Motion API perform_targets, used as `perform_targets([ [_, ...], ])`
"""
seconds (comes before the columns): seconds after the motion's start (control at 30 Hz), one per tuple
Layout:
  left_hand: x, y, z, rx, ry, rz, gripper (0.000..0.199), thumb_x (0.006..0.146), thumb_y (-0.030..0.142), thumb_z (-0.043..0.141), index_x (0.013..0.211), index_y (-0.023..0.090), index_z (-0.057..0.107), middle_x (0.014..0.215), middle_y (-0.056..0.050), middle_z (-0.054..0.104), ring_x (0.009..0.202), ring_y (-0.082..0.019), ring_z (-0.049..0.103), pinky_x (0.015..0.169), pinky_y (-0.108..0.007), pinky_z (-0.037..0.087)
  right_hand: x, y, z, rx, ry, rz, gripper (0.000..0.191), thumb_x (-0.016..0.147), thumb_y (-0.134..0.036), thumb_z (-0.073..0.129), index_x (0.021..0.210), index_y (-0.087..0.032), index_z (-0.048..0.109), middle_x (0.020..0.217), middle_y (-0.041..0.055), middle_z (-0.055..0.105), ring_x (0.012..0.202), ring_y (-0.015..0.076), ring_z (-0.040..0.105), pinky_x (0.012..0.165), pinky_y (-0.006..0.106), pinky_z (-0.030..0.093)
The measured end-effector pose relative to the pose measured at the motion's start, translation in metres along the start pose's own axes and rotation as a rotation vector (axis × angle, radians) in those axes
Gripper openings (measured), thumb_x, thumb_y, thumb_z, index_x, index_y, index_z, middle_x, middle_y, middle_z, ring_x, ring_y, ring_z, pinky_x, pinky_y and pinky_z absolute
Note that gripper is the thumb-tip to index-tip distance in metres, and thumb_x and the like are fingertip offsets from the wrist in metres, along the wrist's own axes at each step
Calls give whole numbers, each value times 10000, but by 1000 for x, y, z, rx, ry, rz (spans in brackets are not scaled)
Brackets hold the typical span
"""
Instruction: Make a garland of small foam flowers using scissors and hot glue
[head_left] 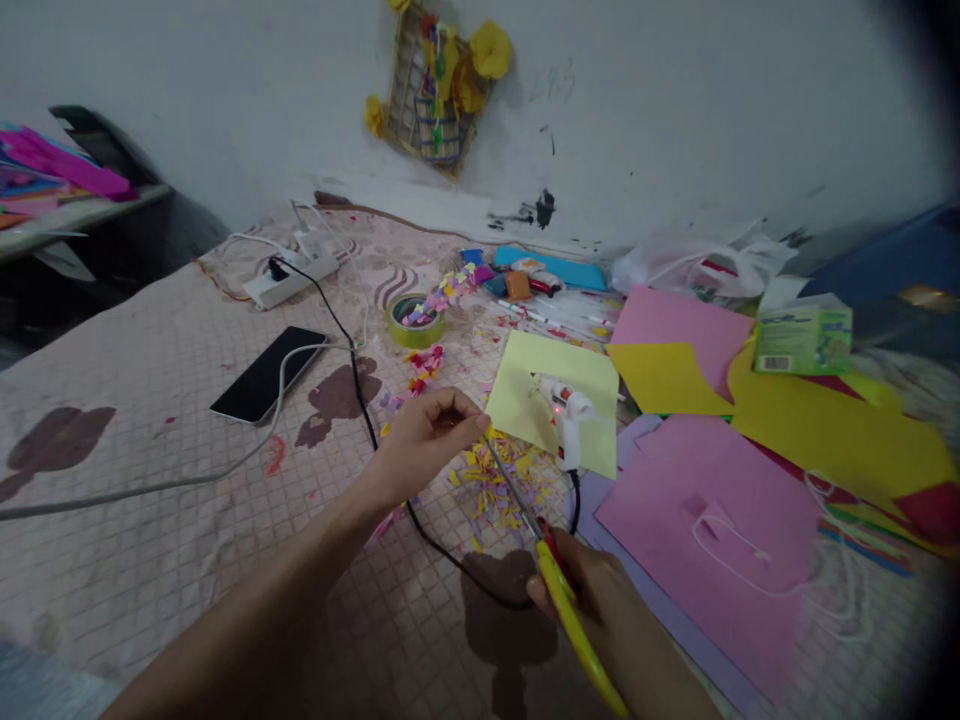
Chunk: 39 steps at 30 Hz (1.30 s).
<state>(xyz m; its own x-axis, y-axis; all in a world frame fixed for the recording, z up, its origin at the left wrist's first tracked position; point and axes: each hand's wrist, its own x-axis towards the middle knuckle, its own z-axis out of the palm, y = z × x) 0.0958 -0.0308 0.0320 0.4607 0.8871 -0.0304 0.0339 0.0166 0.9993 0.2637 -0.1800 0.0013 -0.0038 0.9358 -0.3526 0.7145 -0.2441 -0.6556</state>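
Observation:
My right hand [592, 590] grips a pair of scissors [555, 570] with yellow handles, the blades pointing up and left. Thumb and forefinger of my left hand [431, 435] pinch a tiny yellow paper piece [490, 432] at the blade tips; most of it is hidden. Below the blades lies a heap of small yellow and purple paper snippets [499, 490]. A white glue gun [566, 425] with a red light rests on a pale yellow sheet [521, 370] beyond my hands. Behind my left hand are colourful paper-chip strands [424, 370].
A black cable [360, 390] crosses the patterned cloth near my left hand. Farther off are a phone [270, 375], a power strip [292, 280] and a tape roll [415, 325]. Pink sheets [720, 510], yellow sheets [832, 410] and a green box [802, 338] lie at right.

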Motion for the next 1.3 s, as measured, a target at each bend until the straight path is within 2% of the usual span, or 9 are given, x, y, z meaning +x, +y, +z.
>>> perform_targets([
  [0.23, 0, 0, 0, 5, 14, 38, 134, 735, 245, 626, 693, 130, 572, 641, 18, 550, 581, -71, 490, 562, -200, 403, -1, -4, -3, 28, -24, 6, 226, 794, -419, 489, 745, -198, 493, 637, 16, 557, 578, 160, 500, 517, 241, 338],
  [0.43, 0, 0, 0, -45, 11, -20, 145, 730, 253, 630, 684, 130, 569, 604, 31, 542, 545, -60, 484, 551, -196, 405, 0, -5, -3, 55, -23, 36, 233, 770, -422, 495, 757, -190, 501, 644, 27, 561, 576, 168, 500, 527, 256, 336],
  [0.73, 1, 2, -1, -84, -8, -71, 159, 731, 264, 640, 683, 126, 575, 585, 20, 565, 536, -66, 509, 536, -197, 417, 1, 1, 0, 38, -3, -12, 221, 786, -410, 505, 773, -189, 515, 626, 12, 542, 556, 153, 471, 506, 243, 326],
  [0.97, 0, -2, 1, -146, -14, -109, 172, 734, 276, 651, 677, 136, 567, 560, 27, 573, 522, -67, 518, 532, -196, 418, 0, 7, 4, 129, 34, -66, 163, 789, -351, 523, 741, -196, 513, 609, -8, 543, 526, 122, 461, 481, 217, 317],
  [1.07, 0, -6, 2, -221, -28, -133, 191, 742, 296, 655, 684, 139, 562, 568, 25, 586, 527, -69, 532, 547, -201, 430, 0, 9, 6, 169, 39, -43, 161, 796, -333, 505, 716, -193, 498, 590, -16, 519, 511, 111, 453, 466, 206, 316],
  [1.3, -2, -9, 4, -281, -45, -141, 198, 738, 303, 671, 694, 139, 569, 580, 20, 595, 540, -73, 538, 567, -211, 444, 3, 13, 7, 216, 56, -17, 235, 762, -403, 539, 674, -188, 509, 561, -13, 501, 494, 108, 447, 452, 205, 326],
])
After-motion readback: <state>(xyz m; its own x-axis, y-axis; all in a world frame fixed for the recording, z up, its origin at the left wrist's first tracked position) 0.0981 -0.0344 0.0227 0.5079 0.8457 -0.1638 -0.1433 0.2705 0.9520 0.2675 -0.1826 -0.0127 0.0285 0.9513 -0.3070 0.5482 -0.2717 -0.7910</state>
